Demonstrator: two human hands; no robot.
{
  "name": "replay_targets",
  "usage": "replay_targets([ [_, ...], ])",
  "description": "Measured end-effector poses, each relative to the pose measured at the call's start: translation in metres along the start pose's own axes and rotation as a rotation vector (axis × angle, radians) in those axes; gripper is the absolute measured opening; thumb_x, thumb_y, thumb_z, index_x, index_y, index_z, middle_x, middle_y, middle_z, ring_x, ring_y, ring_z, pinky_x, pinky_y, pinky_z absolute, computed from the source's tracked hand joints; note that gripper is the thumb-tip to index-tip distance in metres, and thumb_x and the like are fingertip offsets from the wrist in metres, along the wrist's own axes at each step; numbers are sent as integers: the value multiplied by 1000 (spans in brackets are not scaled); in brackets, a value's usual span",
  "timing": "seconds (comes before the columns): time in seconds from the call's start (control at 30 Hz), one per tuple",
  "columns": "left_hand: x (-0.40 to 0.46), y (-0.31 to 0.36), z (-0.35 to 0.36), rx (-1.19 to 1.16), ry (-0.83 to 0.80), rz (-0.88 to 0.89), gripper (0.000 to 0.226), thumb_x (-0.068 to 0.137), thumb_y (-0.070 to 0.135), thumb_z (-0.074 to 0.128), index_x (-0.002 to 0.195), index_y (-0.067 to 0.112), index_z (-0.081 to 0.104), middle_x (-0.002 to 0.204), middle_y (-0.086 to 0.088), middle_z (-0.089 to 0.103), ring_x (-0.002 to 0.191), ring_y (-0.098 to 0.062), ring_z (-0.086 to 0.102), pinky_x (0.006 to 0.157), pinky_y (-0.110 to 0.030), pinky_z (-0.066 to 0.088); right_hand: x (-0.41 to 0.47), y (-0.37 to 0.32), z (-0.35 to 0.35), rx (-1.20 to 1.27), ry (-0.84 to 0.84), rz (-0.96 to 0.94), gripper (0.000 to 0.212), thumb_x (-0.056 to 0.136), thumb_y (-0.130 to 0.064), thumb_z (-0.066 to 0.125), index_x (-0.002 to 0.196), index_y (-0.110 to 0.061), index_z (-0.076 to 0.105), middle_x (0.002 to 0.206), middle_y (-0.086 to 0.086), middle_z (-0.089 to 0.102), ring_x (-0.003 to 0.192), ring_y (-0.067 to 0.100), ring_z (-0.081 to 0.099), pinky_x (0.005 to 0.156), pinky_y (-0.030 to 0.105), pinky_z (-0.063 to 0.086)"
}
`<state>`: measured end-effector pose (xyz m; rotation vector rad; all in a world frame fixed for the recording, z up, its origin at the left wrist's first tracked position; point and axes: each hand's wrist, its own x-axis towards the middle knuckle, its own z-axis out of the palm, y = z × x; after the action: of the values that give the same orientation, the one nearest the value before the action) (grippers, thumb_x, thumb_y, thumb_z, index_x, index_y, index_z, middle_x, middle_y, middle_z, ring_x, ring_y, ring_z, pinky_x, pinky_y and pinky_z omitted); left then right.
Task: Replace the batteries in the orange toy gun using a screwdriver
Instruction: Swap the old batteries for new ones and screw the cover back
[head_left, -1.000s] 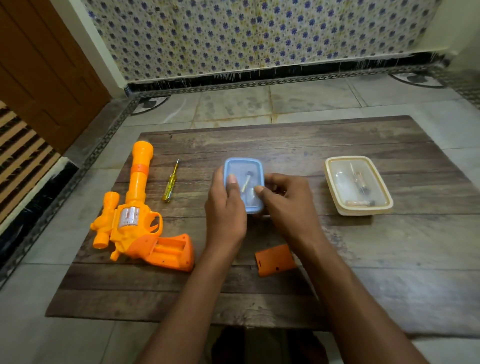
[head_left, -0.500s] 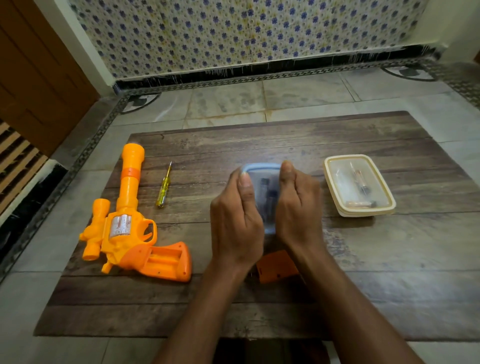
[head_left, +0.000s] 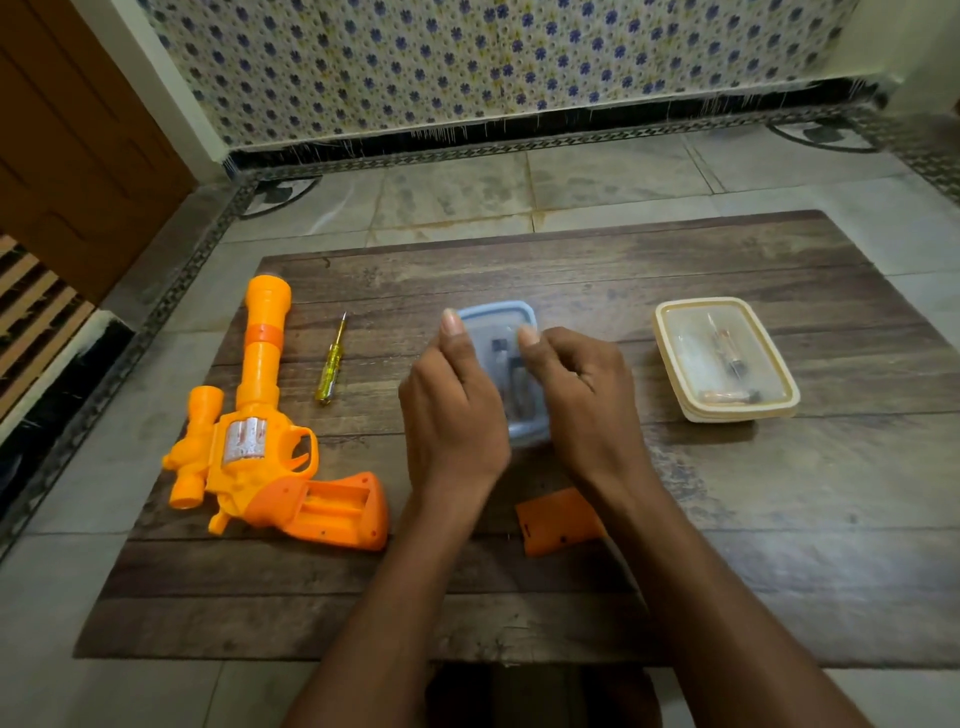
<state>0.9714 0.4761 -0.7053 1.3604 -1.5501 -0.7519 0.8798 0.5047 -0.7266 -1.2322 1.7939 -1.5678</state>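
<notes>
Both hands, left (head_left: 452, 410) and right (head_left: 582, 395), grasp the blue container (head_left: 501, 332); orange toy gun (head_left: 270, 441) lies at nine o'clock, barrel toward twelve, nearer the left.

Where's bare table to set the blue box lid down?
Bare table runs along the near right, in front of the cream box, and along the far edge. Crowded: left side with toy gun and screwdriver, centre with blue box, both hands and orange cover.
</notes>
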Motion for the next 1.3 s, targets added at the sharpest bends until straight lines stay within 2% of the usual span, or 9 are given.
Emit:
replay_targets([
  [0.1, 16, -11, 3, 77, -117, -46, 42, 112, 43, 30, 80, 24, 51, 75, 12, 52, 66, -9, 51, 59, -25, 33, 2, 7, -5, 36, -57, 144, 33, 79, -39, 67, 102, -18, 79, 89, -2, 78, 82, 16, 76, 74, 49, 64],
  [0.2, 19, -30, 5, 57, -239, -82, 17, 108, 38, 49, 114, 22, 49, 98, 3, 63, 86, -12, 65, 71, -18, 51, 5, 13, -5, -7, 52, 248, 21, 77, -36, 79, 94, -25, 75, 87, 0, 79, 79, 14, 77, 74, 48, 65],
  [0.3, 18, -46, 5, -70, -347, -87, 39, 100, 28, 66, 133, 27, 44, 111, 1, 65, 93, -17, 73, 75, -31, 60, 10, 18, -5, -127, 228, 311, 20, 82, -35, 83, 92, -27, 67, 87, 0, 77, 76, 17, 76, 72, 45, 65],
  [0.4, 18, -54, 4, -164, -390, -40, 36, 98, 25, 71, 128, 24, 53, 112, 6, 67, 95, -9, 74, 81, -33, 64, 20, 20, -1, -129, 335, 330, 22, 85, -37, 79, 95, -20, 69, 87, 1, 76, 76, 21, 76, 72, 46, 65],
  [0.53, 22, -50, 14, -54, -301, 90, 23, 91, 11, 77, 111, 18, 66, 102, 11, 69, 84, 3, 71, 68, -12, 56, 35, 20, 6, -44, 415, 360, 20, 87, -36, 70, 81, -18, 74, 74, -1, 76, 71, 18, 77, 73, 47, 65],
  [0.77, 34, -48, 40, -106, -235, 3, 21, 91, 2, 72, 107, 16, 72, 93, 5, 74, 76, -4, 75, 78, -36, 65, 36, 13, 1, -162, 319, 294, 25, 96, -12, 57, 101, -12, 81, 90, 4, 78, 78, 8, 64, 55, 7, 39],
  [0.97, 32, -46, 41, -102, -259, 92, 39, 95, 0, 67, 132, 13, 67, 120, 2, 75, 98, -6, 74, 88, -31, 63, 19, 1, -13, -401, 319, -16, 29, 93, -14, 66, 120, -5, 73, 113, 15, 75, 104, 28, 71, 93, 40, 58],
  [1.1, 31, -43, 42, -105, -286, 96, 44, 98, -1, 61, 140, 14, 62, 128, 7, 70, 110, -3, 69, 97, -28, 59, 5, -3, -33, -572, 370, -198, 26, 85, -7, 72, 111, -4, 72, 113, 14, 69, 104, 28, 66, 91, 21, 45],
  [1.3, 12, -38, 39, -73, -285, 73, 45, 100, 2, 60, 144, 15, 57, 128, 11, 62, 100, 10, 60, 83, -3, 46, -2, -2, -68, -971, 301, 296, 48, 79, -37, 69, 125, -28, 63, 157, 9, 38, 142, 41, 35, 108, 67, 25],
])
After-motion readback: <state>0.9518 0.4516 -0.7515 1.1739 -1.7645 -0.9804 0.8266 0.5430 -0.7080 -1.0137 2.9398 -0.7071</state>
